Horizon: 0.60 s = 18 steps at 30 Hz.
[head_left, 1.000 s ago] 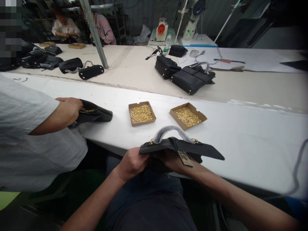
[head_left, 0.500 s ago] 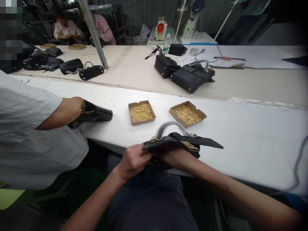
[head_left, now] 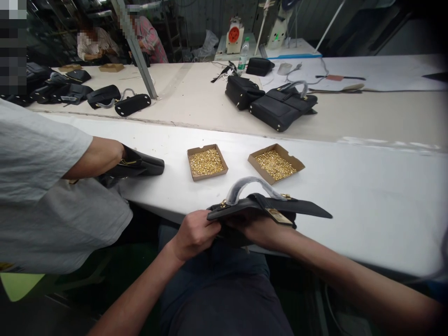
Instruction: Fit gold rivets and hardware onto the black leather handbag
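A black handbag point(head_left: 241, 207) with a plastic-wrapped handle and gold fittings lies tilted at the table's near edge, over my lap. My left hand point(head_left: 198, 233) grips its left edge, fingers curled and pressed together. My right hand point(head_left: 259, 228) reaches inside the bag, under the flap; its fingers are hidden there, so what they do does not show. Just beyond the bag stand two shallow cardboard boxes, the left box point(head_left: 192, 177) and the right box point(head_left: 301, 167), both filled with small gold metal pieces.
At my left, a co-worker's arm point(head_left: 101, 156) reaches into another black bag point(head_left: 150, 165). Across the table lie more black handbags point(head_left: 280, 109), a plastic bottle point(head_left: 243, 56) and a metal post point(head_left: 140, 60). A sewing machine point(head_left: 234, 37) stands behind.
My right hand has drawn slightly back toward the bag's opening, with more of its back showing. The bag has shifted a little right. My left hand keeps its grip.
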Each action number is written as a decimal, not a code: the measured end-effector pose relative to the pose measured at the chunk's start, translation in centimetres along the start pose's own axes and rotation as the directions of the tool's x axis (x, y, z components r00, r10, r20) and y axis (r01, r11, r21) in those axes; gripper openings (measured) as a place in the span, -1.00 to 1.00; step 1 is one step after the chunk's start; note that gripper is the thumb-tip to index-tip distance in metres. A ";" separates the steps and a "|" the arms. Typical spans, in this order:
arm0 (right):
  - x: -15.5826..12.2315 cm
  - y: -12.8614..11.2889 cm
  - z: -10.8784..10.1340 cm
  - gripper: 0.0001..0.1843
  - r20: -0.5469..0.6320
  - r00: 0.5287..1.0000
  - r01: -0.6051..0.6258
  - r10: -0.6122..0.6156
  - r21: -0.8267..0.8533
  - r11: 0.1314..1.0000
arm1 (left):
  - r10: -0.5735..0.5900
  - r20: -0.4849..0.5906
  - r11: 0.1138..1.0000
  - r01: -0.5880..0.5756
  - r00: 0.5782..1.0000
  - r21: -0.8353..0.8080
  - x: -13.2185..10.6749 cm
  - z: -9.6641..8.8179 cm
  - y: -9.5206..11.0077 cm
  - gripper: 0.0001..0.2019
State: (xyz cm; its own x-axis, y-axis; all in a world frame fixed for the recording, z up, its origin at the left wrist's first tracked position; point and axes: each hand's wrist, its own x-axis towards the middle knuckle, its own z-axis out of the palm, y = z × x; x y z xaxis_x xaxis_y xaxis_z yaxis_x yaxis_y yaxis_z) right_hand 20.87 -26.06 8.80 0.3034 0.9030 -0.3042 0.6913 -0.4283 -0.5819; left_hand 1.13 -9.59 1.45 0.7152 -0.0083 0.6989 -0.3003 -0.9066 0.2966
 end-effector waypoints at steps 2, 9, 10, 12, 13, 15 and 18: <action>-0.4 0.0 0.0 -0.69 -0.056 0.998 0.006 -0.008 -0.041 0.999 | -0.009 0.000 1.000 0.009 1.000 -0.009 -0.2 0.1 -0.1 -0.77; -3.0 -0.1 0.4 -0.57 -0.128 0.935 0.292 -0.330 -0.244 0.925 | -0.005 -0.096 0.997 -0.002 0.995 -0.076 -0.2 0.6 -0.7 -0.88; -3.2 -0.3 0.3 -0.55 -0.127 0.915 0.345 -0.383 -0.246 0.906 | -0.001 -0.101 0.997 -0.007 0.995 -0.079 -0.2 0.7 -0.8 -0.88; -3.5 -0.6 0.1 -0.51 -0.126 0.886 0.409 -0.446 -0.240 0.880 | 0.002 -0.084 0.996 -0.009 0.996 -0.086 -0.3 0.7 -0.8 -0.87; -3.5 -0.7 0.0 -0.52 -0.116 0.884 0.415 -0.452 -0.245 0.876 | -0.001 -0.067 0.996 -0.004 0.998 -0.088 -0.3 0.6 -0.8 -0.87; -3.5 -0.5 0.0 -0.57 -0.093 0.898 0.390 -0.430 -0.282 0.877 | -0.011 -0.050 0.995 0.005 0.999 -0.101 -0.4 0.5 -0.6 -0.87; -3.3 0.3 0.1 -0.58 -0.090 0.911 0.354 -0.402 -0.326 0.877 | -0.027 -0.073 0.994 0.019 0.997 -0.107 -0.1 0.2 -0.3 -0.87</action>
State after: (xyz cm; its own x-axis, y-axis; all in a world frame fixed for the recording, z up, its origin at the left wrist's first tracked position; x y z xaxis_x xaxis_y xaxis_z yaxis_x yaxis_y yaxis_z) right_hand 19.99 -29.20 9.56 0.0579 0.9980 0.0247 0.9270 -0.0445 -0.3723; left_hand 1.29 -9.44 1.13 0.6749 0.0474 0.7364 -0.3523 -0.8562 0.3780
